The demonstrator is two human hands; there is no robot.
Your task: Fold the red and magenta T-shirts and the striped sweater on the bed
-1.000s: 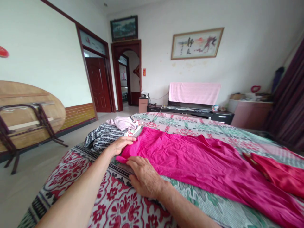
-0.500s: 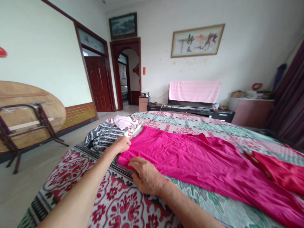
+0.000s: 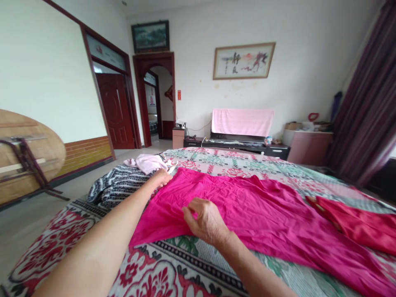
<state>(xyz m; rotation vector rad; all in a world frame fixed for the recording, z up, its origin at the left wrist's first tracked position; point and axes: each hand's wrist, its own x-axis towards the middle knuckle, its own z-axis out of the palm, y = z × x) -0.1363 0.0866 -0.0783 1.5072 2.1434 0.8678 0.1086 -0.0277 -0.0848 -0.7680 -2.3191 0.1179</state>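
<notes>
A large bright pink cloth (image 3: 235,202) lies spread and wrinkled over the bed, its exact kind unclear. At its far left edge my left hand (image 3: 163,177) is closed, fingers gripping the cloth's border. My right hand (image 3: 206,219) is over the near part of the cloth, its fingers curled down and closed on the fabric; the fingertips are partly hidden. To the left of the cloth, a black-and-white striped garment (image 3: 119,185) lies bunched up, partly behind my left forearm. A pale pink garment (image 3: 145,163) rests on top of it, close to my left hand.
A floral bedspread (image 3: 154,272) covers the bed. Red satiny fabric (image 3: 355,220) lies at the right. Beyond the bed stands a low black cabinet (image 3: 278,152), with a pink towel (image 3: 243,121) draped above it. A folded round table (image 3: 31,152) leans on the left wall.
My right hand has moved right and slightly up, its fingers going from spread to curled. The cloth's near left corner has shifted left and nearer. My view has turned slightly right.
</notes>
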